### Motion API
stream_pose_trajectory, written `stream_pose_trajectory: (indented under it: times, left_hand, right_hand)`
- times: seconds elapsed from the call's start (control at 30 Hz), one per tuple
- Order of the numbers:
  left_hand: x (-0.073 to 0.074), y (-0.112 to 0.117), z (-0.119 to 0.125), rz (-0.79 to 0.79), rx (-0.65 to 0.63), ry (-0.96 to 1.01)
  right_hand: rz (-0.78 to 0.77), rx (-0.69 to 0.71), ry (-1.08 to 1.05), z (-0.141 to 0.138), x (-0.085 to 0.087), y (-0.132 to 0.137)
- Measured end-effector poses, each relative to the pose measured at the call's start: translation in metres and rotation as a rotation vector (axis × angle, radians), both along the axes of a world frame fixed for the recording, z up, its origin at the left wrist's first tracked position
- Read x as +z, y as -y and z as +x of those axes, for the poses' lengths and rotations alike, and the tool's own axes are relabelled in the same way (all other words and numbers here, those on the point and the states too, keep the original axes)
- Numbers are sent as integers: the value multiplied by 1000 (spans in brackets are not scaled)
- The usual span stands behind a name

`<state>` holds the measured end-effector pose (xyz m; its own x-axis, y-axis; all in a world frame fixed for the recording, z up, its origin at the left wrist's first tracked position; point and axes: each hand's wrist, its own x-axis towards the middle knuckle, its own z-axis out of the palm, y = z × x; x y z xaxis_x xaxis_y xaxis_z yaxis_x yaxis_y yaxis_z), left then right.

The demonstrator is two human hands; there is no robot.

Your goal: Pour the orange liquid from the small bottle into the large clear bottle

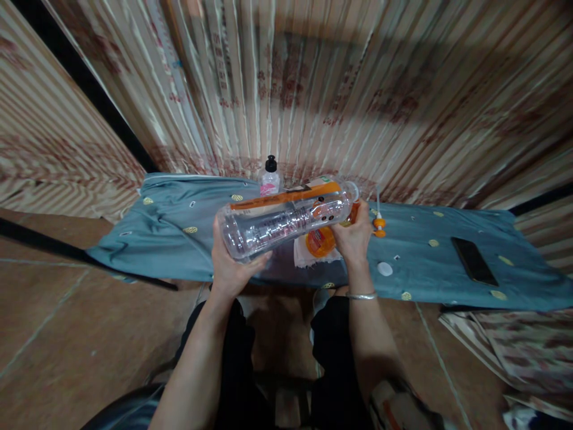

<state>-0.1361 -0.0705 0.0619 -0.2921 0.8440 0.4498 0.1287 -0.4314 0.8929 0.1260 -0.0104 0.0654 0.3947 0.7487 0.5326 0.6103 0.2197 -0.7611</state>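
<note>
A clear plastic bottle [286, 222] lies almost sideways in the air above the blue cloth [179, 230]. My left hand [230, 266] is closed round its base at the lower left. My right hand [353, 236] is closed round its neck end at the upper right, with a silver bangle on the wrist. An orange-labelled bottle [320, 242] lies behind and under the clear one on a white rag [304, 255]. A white cap [384, 269] rests on the cloth just right of my right wrist. An orange pump nozzle [379, 224] sits beside my right hand.
A small bottle with a black cap [270, 178] stands at the cloth's far edge. A black phone [473, 260] lies on the cloth at the right. Patterned curtains hang behind. A folded patterned mat [514, 346] is on the floor at the right. My knees are below.
</note>
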Motion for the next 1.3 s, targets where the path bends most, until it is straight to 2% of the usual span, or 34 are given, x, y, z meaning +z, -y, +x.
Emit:
stream_pose_trajectory:
  times: [0.23, 0.57, 1.3]
  left_hand:
    - [5, 1, 2, 6, -16, 18]
    - [-1, -2, 2, 32, -4, 0]
    - [1, 0, 1, 21, 2, -17]
  right_hand:
    - [22, -1, 13, 0, -1, 0]
    - [17, 2, 35, 1, -5, -2]
    - [3, -13, 26, 0, -2, 0]
